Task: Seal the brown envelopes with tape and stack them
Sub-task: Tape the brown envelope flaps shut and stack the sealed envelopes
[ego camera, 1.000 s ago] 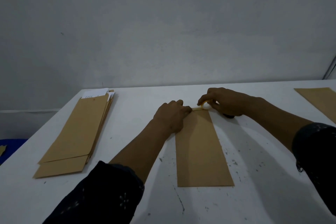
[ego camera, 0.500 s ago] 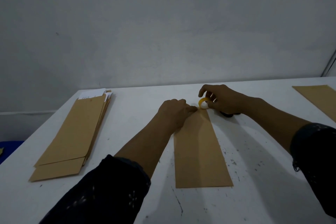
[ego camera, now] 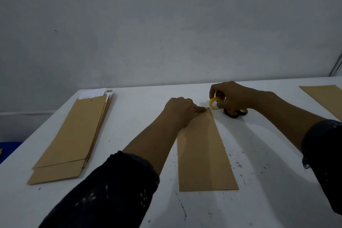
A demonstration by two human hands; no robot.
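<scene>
A long brown envelope [ego camera: 204, 153] lies lengthwise in the middle of the white table [ego camera: 138, 109]. My left hand [ego camera: 182, 110] presses its fingertips on the envelope's far end, fingers bent. My right hand [ego camera: 233, 96] grips a small yellow tape roll [ego camera: 213, 103] just beyond the envelope's far right corner, lifted a little off the table. A thin strip of tape seems to run from the roll to the envelope's top edge, but it is too faint to be sure.
A stack of brown envelopes [ego camera: 74, 139] with white papers sticking out lies at the left. Another brown envelope [ego camera: 325, 98] lies at the far right edge. Black-and-orange scissors [ego camera: 234, 112] sit under my right wrist. A grey wall rises behind the table.
My right hand has pulled the tape roll up and to the right, away from the envelope's top edge. The scissors under it have come into sight. My left hand stays pressed on the envelope.
</scene>
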